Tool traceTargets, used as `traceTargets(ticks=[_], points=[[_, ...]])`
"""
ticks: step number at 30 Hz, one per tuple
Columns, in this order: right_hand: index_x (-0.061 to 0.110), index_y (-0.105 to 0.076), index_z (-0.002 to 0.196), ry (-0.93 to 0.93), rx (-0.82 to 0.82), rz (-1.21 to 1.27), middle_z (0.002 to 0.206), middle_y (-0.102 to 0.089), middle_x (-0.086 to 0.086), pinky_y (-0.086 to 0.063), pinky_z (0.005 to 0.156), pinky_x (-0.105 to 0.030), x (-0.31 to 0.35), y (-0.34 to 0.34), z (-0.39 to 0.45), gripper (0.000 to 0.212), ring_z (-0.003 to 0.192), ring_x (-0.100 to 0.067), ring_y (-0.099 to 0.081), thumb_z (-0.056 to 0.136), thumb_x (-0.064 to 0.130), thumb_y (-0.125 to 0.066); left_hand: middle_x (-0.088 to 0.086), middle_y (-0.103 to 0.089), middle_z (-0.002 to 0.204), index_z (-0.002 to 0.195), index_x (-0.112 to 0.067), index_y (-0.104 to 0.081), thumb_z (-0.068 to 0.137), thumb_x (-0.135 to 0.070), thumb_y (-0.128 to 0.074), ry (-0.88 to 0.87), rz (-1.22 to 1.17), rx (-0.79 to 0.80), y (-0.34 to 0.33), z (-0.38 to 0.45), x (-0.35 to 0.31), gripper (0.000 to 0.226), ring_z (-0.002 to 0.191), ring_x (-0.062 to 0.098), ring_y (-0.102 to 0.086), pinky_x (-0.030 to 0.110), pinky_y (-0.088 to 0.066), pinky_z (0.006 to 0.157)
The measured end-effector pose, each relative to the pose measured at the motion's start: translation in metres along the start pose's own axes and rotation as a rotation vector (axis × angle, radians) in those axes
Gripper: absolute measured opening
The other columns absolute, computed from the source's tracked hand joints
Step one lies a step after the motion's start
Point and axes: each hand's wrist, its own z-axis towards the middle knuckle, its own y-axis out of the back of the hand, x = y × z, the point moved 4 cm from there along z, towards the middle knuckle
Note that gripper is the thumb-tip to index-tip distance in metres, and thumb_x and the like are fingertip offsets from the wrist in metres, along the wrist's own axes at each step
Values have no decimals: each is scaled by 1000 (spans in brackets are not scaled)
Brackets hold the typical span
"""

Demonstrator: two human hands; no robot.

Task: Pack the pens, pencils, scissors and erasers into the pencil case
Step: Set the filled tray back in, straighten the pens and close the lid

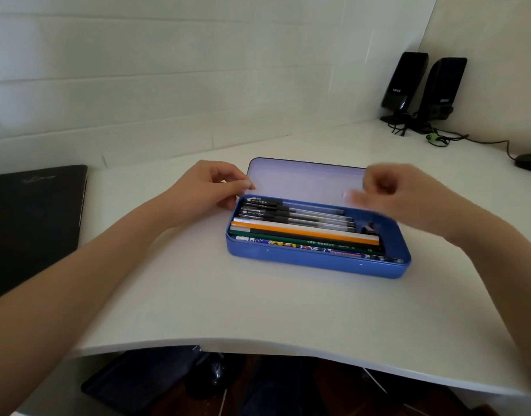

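Blue, stiff pencil case (pixel 318 264) is light: your left hand (pixel 210 187) pinches its lid's (pixel 303 178) left edge, right hand (pixel 387 193) blurred, grip unclear.

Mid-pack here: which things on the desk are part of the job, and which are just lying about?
Job: case, its open lid, pens, pencils, left hand at the lid's corner, right hand (blurred).

Lying about: laptop, speakers, cables.
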Motion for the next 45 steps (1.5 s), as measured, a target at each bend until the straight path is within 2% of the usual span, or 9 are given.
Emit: traceTargets(ticks=[3,9,15,19,24,29,32,35,45], points=[[17,-48,95,-181,-384,-4,92,-58,-6,-44,71,-34,-33,14,11,40,87,-22,-54,85,55,-53,3,-60,75,81,-14,-64,88,-13,-61,6,-37,-114,6,4,4,8,47,4,-54,18,-51,50],[17,-33,139,-344,-168,206,124,-55,-11,-41,77,-31,-49,-7,17,57,86,-19,-53,92,41,-54,4,-69,83,97,-19,-61,86,-26,-64,162,-121,-5,6,7,14,13,62,10,-66,24,-55,67],[19,-53,124,-215,-402,515,94,-63,1,-50,86,-36,-48,6,20,34,87,-15,-60,96,36,-48,0,-70,82,96,-18,-63,97,-38,-40,184,-359,70,1,7,11,31,61,11,-62,21,-53,57],[21,-67,72,-191,-444,851,72,-65,5,-46,71,-28,-36,14,19,60,69,-11,-57,98,53,-22,-5,-70,73,77,-18,-68,95,-55,-28,203,-435,45,6,10,11,57,63,12,-57,26,-43,60],[9,-57,53,7,-190,974,41,-43,-3,-28,50,-28,-21,9,14,83,47,-18,-33,93,62,-8,-5,-71,68,47,-17,-64,93,-55,-29,103,-435,110,2,4,0,69,79,15,-55,28,-39,71],[11,-36,44,23,-56,536,42,-26,-1,-20,53,-29,-3,-16,13,74,41,-12,-22,96,56,-11,-13,-70,77,61,-27,-75,90,-33,-51,98,-42,187,-39,19,0,38,80,7,-58,19,-48,84],[14,-28,50,87,-124,149,46,-24,2,-24,56,-31,2,-27,8,63,46,-13,-24,92,60,-28,-9,-65,106,106,-18,-70,97,-29,-40,-286,281,140,-49,0,-9,34,98,-7,-52,6,-28,98],[17,-23,52,113,-129,-85,47,-23,-1,-22,54,-32,8,-29,7,61,48,-17,-24,86,66,-32,-7,-58,125,122,-26,-56,91,-47,-17,-477,560,148,-47,-21,-17,55,118,5,-43,20,-17,106],[15,-38,53,99,-224,-320,47,-37,0,-27,50,-30,15,-26,-1,56,48,-18,-37,92,56,-38,-1,-53,131,129,-21,-51,92,-49,-17,-429,627,85,-46,-34,-29,57,125,15,-39,22,-20,107]])
